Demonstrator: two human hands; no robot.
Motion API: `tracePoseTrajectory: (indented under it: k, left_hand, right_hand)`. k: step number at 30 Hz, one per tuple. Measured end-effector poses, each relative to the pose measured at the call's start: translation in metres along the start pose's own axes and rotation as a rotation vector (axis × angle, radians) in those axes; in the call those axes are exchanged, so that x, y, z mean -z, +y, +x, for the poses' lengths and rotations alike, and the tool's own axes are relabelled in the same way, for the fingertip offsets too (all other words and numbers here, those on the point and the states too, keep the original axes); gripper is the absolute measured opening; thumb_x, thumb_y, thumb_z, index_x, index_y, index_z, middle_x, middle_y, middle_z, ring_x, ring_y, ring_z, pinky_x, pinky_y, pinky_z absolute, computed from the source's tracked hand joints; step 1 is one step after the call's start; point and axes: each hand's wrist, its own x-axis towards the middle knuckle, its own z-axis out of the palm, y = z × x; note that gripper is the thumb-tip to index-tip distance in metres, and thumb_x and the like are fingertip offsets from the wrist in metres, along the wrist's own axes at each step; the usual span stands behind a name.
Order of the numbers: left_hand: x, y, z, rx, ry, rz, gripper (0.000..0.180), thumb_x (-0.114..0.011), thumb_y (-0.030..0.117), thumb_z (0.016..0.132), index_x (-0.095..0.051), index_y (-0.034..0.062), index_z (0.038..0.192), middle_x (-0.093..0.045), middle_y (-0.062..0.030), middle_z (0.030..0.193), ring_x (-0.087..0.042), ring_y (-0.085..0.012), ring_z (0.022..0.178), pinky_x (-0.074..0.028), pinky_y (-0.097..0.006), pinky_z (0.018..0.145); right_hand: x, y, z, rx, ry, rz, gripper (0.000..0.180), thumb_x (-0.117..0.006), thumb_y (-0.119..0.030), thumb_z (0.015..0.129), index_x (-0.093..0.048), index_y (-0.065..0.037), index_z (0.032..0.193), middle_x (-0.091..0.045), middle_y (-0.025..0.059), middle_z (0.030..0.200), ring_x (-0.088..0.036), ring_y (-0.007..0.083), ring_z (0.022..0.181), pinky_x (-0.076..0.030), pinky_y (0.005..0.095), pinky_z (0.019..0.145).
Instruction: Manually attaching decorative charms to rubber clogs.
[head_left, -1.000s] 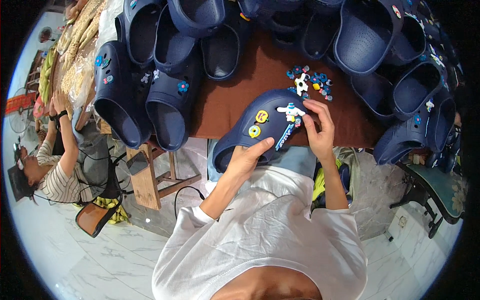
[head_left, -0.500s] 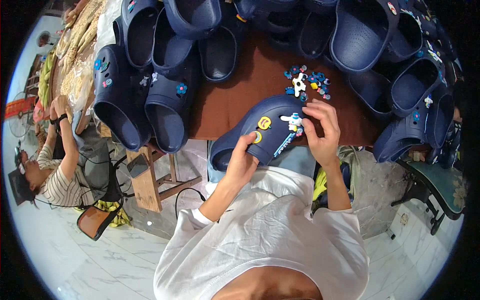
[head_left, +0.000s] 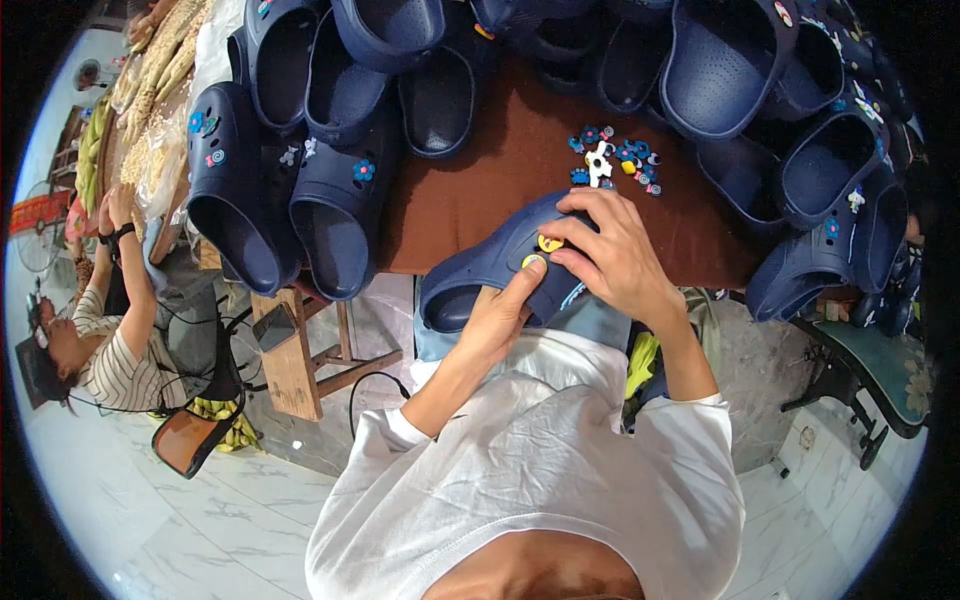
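Note:
A navy blue clog (head_left: 487,248) is held in front of my white shirt, its toe against the brown table edge. My left hand (head_left: 497,318) grips it from the near side, fingers in the foot opening, thumb at a round yellow charm (head_left: 533,263). Across the toe lies my right hand (head_left: 615,245), thumb and fingers closed around a second yellow shoe charm (head_left: 549,243). It hides the white character charm; a strip of the light-blue charm (head_left: 572,296) shows below. Beyond the toe is a pile of loose charms (head_left: 632,160), with a white figure charm (head_left: 598,165) beside it.
Decorated navy clogs (head_left: 335,205) stand along the left, far and right sides of the brown tablecloth (head_left: 480,180). A wooden stool (head_left: 292,365) bears a phone (head_left: 273,328). At far left another person (head_left: 130,350) works with raised hands. A dark-framed chair (head_left: 870,375) stands right.
My right hand has moved left onto the clog's top, from the white character charm to the upper yellow one. The clog has turned slightly in my left hand.

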Motion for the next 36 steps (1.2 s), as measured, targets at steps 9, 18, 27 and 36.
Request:
tracePoseTrajectory:
  k: [9,18,27,36]
  left_hand:
    - [-0.001,0.001,0.001,-0.011,-0.015,-0.004,0.05,-0.065,0.023,0.097,-0.045,0.0049,0.139,-0.055,-0.0062,0.13,-0.057,-0.0158,0.117,-0.048,-0.032,0.097]
    - [0.001,0.0,0.003,-0.008,0.016,-0.001,0.043,-0.061,0.019,0.099,-0.048,0.0009,0.135,-0.059,-0.0091,0.129,-0.06,-0.0204,0.117,-0.05,-0.038,0.101]
    - [-0.007,0.0,-0.002,-0.042,-0.011,-0.059,0.05,-0.064,0.02,0.097,-0.045,0.0053,0.14,-0.055,-0.0057,0.132,-0.056,-0.0159,0.118,-0.046,-0.032,0.1]
    - [0.001,-0.007,0.001,-0.118,-0.035,0.139,0.046,-0.066,0.019,0.095,-0.049,0.0045,0.135,-0.059,-0.0046,0.127,-0.058,-0.0153,0.114,-0.049,-0.034,0.097]
  right_hand:
    - [0.002,0.006,0.002,0.003,-0.036,0.02,0.024,-0.067,-0.015,0.086,-0.069,-0.013,0.111,-0.056,0.0092,0.114,-0.053,0.0302,0.11,-0.041,0.0427,0.094]
    - [-0.001,0.004,0.005,-0.025,-0.046,0.025,0.026,-0.068,-0.017,0.086,-0.067,-0.013,0.111,-0.056,0.0097,0.115,-0.052,0.0298,0.111,-0.039,0.0432,0.094]
    - [-0.001,0.003,0.002,0.003,-0.025,0.0,0.027,-0.068,-0.018,0.086,-0.067,-0.014,0.112,-0.055,0.0096,0.116,-0.051,0.0307,0.112,-0.039,0.0436,0.096]
    - [0.002,0.012,0.017,-0.085,-0.061,0.196,0.013,-0.071,-0.019,0.084,-0.066,-0.008,0.09,-0.058,0.0072,0.101,-0.056,0.0277,0.1,-0.043,0.0403,0.089]
